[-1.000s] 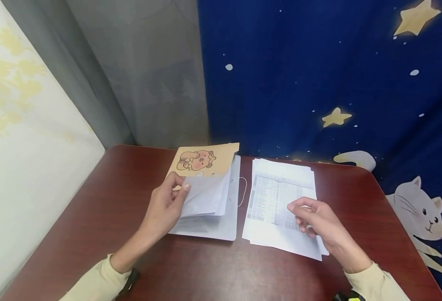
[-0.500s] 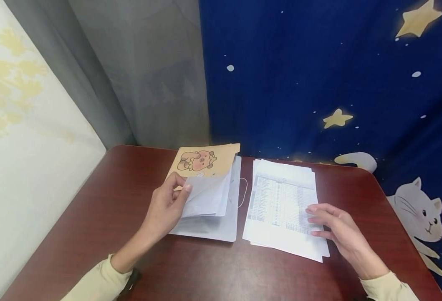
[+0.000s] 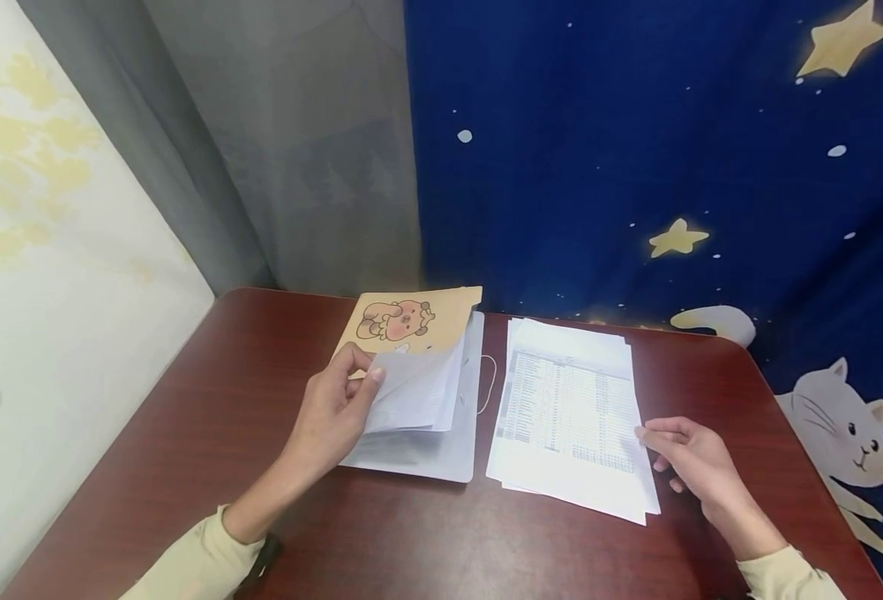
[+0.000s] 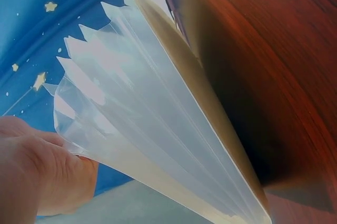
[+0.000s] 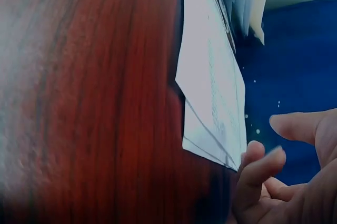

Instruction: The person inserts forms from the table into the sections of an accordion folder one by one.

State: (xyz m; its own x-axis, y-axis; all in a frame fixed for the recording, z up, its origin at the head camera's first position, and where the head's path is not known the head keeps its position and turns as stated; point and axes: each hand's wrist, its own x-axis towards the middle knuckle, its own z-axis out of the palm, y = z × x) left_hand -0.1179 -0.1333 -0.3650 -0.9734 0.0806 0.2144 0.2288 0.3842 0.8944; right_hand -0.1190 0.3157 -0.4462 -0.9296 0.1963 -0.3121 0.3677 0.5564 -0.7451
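Bench: reddish-brown wood (image 3: 426, 542), its far edge running along a blue curtain (image 3: 636, 100).
Folder: an accordion file (image 3: 411, 400) with a tan bear-printed cover (image 3: 447, 315) and translucent pockets (image 4: 121, 71) fanned apart; it sits left of the bench's middle, close to the far edge.
Folder handling: probably light, the cover fairly stiff, the pockets thin, slick and apt to crease; best taken by the outer rim, where the left fingers have it.
Paper stack: printed white sheets (image 3: 572, 400), unevenly squared, lying flat between the folder and the bench's right edge, reaching near the far edge.
Paper handling: likely very light and limp, easily slid out of line; the right side edge or the overhanging near corners look the easiest holds.
Left hand: thumb and fingers (image 3: 339, 404) pinch the folder's rim.
Right hand: loose (image 3: 692, 462), thumb and fingers parted with nothing gripped, just beside the stack's right edge; fingertip contact cannot be told.
Cord: a thin pale loop (image 3: 494, 377) between folder and stack.
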